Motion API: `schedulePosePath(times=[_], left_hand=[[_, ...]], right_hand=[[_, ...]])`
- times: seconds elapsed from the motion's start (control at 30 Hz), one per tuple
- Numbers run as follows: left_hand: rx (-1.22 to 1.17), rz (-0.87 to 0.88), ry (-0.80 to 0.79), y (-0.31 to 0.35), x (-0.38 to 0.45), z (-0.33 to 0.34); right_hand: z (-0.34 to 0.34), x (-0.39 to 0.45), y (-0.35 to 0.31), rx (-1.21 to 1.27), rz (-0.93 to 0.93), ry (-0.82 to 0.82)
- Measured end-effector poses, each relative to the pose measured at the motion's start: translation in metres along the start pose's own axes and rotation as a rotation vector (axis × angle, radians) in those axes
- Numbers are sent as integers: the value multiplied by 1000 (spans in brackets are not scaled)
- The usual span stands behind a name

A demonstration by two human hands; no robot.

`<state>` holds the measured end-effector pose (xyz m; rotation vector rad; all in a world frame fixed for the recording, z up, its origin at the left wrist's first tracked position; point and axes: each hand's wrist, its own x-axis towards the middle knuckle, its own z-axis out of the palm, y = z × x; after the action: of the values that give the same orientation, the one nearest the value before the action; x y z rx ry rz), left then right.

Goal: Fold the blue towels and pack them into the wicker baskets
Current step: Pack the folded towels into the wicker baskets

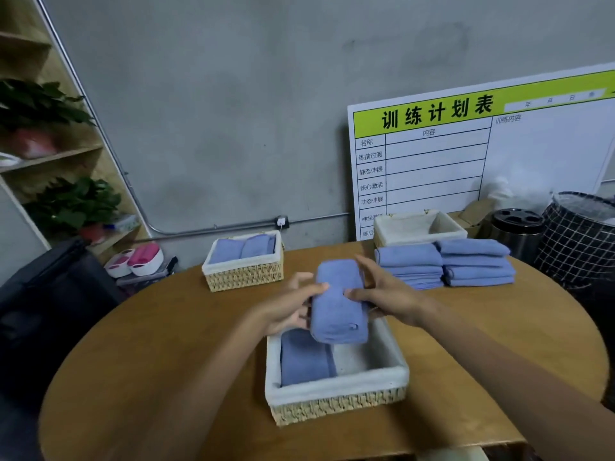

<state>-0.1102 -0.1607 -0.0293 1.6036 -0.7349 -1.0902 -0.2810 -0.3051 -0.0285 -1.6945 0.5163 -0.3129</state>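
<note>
Blue terry, folded into a thick bundle: the towel [339, 301] is held between both hands above the near basket [336, 387], at 6 o'clock on the table [166, 327]. Left hand [289, 311] and right hand [386, 294] are clamped on its long sides, thumbs on top. Judged soft, light and non-slip; folds may spring open, so side pressure is advised. One towel already lies inside, at the basket's 9 o'clock side.
</note>
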Motion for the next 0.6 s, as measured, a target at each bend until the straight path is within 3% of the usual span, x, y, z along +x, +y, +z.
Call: schedulePosePath(times=[0.13, 0.33, 0.47, 0.6], left_hand=[[127, 15, -8, -25, -19, 8], [313, 37, 6, -58, -11, 24], [422, 17, 54, -74, -7, 37], [511, 96, 70, -77, -2, 43]], right_hand=[[0, -16, 5, -262, 93, -81], [14, -10, 13, -913, 86, -150], [30, -6, 26, -1010, 103, -235], [35, -5, 29, -1045, 30, -152]])
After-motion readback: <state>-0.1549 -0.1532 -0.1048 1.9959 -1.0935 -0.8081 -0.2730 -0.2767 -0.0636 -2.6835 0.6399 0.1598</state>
